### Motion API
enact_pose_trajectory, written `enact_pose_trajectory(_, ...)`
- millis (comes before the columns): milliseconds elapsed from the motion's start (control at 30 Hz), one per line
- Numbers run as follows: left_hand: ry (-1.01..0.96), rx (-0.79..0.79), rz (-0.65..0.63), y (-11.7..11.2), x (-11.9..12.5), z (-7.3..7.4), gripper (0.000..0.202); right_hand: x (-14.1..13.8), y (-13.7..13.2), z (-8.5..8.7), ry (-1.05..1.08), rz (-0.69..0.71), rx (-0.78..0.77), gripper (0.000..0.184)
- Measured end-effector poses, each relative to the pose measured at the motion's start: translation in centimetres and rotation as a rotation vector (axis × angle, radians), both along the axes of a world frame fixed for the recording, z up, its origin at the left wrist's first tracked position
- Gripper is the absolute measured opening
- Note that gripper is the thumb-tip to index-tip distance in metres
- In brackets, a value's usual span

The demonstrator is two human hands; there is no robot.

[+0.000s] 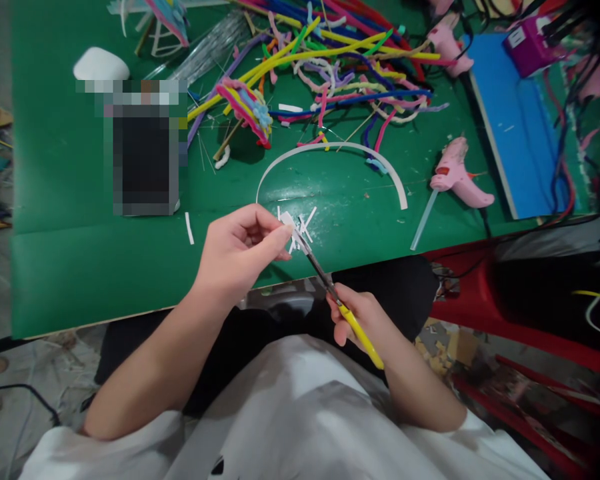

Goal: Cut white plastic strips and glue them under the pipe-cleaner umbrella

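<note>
Between the thumb and fingers of my left hand is a small white strip, pinched near the table's front edge. My right hand grips a pair of scissors with yellow handles and dark blades. The blades point up and left, and their tips reach the strip at my left fingertips. Several short white cut pieces lie on the table just beyond and partly behind my fingers. A long curved white strip arches on the table beyond both hands, its left end running down behind my left hand.
Colourful pipe cleaners lie tangled at the back of the green table. At right are a pink glue gun with a glue stick and a blue board. A white case and a blurred dark rectangle are at left.
</note>
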State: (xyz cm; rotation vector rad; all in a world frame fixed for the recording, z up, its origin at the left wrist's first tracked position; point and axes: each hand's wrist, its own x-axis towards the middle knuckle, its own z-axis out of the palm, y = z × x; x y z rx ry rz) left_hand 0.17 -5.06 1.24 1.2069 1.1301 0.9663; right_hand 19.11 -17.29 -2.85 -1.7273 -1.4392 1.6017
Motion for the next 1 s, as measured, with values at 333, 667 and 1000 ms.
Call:
enact_pose_trajectory(333,0.022,0.006,0.004,0.0,0.0,-0.2,0.014,-0.1,0.1,0.3,0.006,-0.009,-0.026,0.032)
enact_pose_trajectory(667,0.014,0.018,0.004,0.0,0.1,-0.2,0.014,-0.4,0.7,1.3,-0.013,-0.002,-0.049,0.029)
enact_pose_trajectory(1000,-0.049,-0.016,-0.021,0.1,0.3,-0.6,0.013,-0.2,0.6,0.9,-0.033,-0.049,-0.053,0.029)
